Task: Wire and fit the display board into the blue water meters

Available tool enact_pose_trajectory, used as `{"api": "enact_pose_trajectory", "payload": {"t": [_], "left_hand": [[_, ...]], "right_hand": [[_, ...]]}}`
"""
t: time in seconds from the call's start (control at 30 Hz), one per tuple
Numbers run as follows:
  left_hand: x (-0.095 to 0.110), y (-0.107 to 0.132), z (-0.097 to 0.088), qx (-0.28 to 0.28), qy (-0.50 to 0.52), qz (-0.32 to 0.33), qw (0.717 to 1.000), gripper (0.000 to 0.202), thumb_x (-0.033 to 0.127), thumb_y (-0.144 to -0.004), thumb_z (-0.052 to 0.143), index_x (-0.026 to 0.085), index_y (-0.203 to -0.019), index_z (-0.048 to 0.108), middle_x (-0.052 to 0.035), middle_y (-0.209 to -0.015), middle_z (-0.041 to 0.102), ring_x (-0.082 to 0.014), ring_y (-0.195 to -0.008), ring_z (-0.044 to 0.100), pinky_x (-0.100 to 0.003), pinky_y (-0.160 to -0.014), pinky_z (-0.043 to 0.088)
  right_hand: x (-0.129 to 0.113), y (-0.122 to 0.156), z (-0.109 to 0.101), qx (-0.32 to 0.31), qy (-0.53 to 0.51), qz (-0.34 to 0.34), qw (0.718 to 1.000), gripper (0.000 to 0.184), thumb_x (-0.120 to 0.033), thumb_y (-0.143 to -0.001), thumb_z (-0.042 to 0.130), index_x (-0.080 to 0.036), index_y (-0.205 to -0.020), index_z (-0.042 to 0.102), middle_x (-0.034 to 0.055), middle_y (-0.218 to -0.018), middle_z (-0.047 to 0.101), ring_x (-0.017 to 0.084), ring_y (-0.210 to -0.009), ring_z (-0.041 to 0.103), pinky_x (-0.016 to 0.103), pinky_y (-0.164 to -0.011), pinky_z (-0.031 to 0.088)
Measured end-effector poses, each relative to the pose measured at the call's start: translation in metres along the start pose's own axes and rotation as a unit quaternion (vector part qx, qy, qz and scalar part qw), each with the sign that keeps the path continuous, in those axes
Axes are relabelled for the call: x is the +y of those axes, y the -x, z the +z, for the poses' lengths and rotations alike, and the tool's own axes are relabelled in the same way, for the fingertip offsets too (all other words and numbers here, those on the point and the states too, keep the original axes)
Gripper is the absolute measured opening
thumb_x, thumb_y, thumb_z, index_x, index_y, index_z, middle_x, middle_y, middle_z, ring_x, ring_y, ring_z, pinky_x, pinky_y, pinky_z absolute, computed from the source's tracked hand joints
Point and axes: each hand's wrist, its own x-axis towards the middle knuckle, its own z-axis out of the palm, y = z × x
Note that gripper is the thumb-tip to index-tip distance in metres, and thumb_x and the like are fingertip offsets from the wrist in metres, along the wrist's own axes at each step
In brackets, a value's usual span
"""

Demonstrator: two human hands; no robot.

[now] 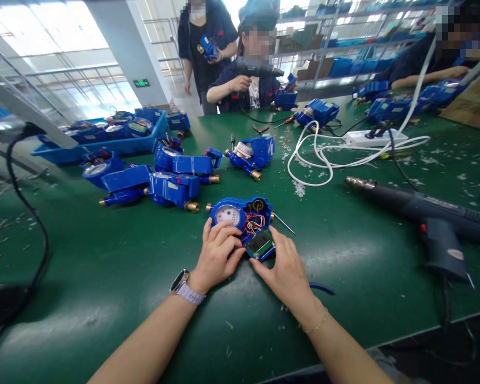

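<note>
An opened blue water meter (228, 205) lies on the green table, its round dial facing up. My left hand (218, 253) grips its near left side, fingers bent over the dial's edge. Colored wires (256, 226) spill from the open compartment on the right. They run toward a green circuit board (261, 244) with a dark display, seated in a blue cover. Thumb below and fingers at the right edge, my right hand (284, 266) holds this cover. A thin metal rod (285, 224) lies just beyond, its other end hidden by the meter.
Several blue meters (172, 186) stand farther back, near a blue crate (104, 152) of more. On the right lie a heat gun (436, 208), a white power strip (376, 138) and looped cable (324, 160). A co-worker (240, 88) holds a dark tool opposite; others are nearby.
</note>
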Motion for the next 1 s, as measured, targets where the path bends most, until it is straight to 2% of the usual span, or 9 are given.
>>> {"api": "enact_pose_trajectory", "payload": {"t": [0.3, 0.53, 0.67, 0.83, 1.0], "left_hand": [[-0.0014, -0.0013, -0.0009, 0.008, -0.016, -0.044, 0.999, 0.008, 0.024, -0.089, 0.058, 0.022, -0.082, 0.062, -0.0054, -0.108, 0.068, -0.0291, -0.127, 0.047, -0.061, -0.116, 0.014], [-0.0071, -0.0008, -0.0052, 0.025, 0.009, 0.017, 1.000, 0.010, 0.026, -0.087, 0.059, 0.024, -0.095, 0.066, -0.0049, -0.111, 0.069, -0.0275, -0.127, 0.049, -0.060, -0.118, 0.015], [-0.0089, -0.0015, -0.0047, 0.041, 0.000, 0.035, 0.999, 0.005, 0.031, -0.084, 0.068, 0.027, -0.086, 0.069, -0.0021, -0.104, 0.071, -0.0263, -0.122, 0.053, -0.058, -0.119, 0.014], [-0.0077, -0.0021, -0.0019, 0.046, 0.012, 0.017, 0.999, 0.005, 0.027, -0.086, 0.067, 0.026, -0.081, 0.069, -0.0005, -0.100, 0.072, -0.0252, -0.122, 0.052, -0.057, -0.119, 0.015], [-0.0047, -0.0021, 0.0004, 0.025, 0.036, -0.033, 0.998, 0.012, 0.022, -0.087, 0.061, 0.024, -0.077, 0.068, -0.0021, -0.102, 0.072, -0.0266, -0.126, 0.049, -0.061, -0.116, 0.016]], "right_hand": [[0.0012, 0.0036, 0.0012, 0.001, -0.014, 0.019, 1.000, 0.072, -0.036, -0.080, 0.070, -0.013, -0.139, 0.035, 0.0160, -0.116, 0.058, 0.032, -0.104, 0.056, 0.050, -0.087, 0.052], [0.0014, 0.0086, 0.0035, 0.014, -0.039, 0.028, 0.999, 0.067, -0.039, -0.081, 0.069, -0.014, -0.135, 0.037, 0.0165, -0.120, 0.057, 0.031, -0.107, 0.056, 0.049, -0.089, 0.051], [0.0015, 0.0080, 0.0026, 0.013, -0.042, 0.023, 0.999, 0.063, -0.039, -0.082, 0.068, -0.016, -0.134, 0.039, 0.0155, -0.118, 0.057, 0.031, -0.104, 0.056, 0.049, -0.087, 0.051], [0.0014, 0.0074, 0.0021, 0.013, -0.040, 0.014, 0.999, 0.062, -0.037, -0.082, 0.067, -0.016, -0.133, 0.040, 0.0148, -0.115, 0.058, 0.031, -0.103, 0.056, 0.048, -0.086, 0.052], [0.0024, 0.0076, 0.0035, 0.016, -0.040, 0.013, 0.999, 0.062, -0.034, -0.079, 0.069, -0.016, -0.131, 0.040, 0.0139, -0.115, 0.059, 0.030, -0.103, 0.057, 0.047, -0.085, 0.053]]}}
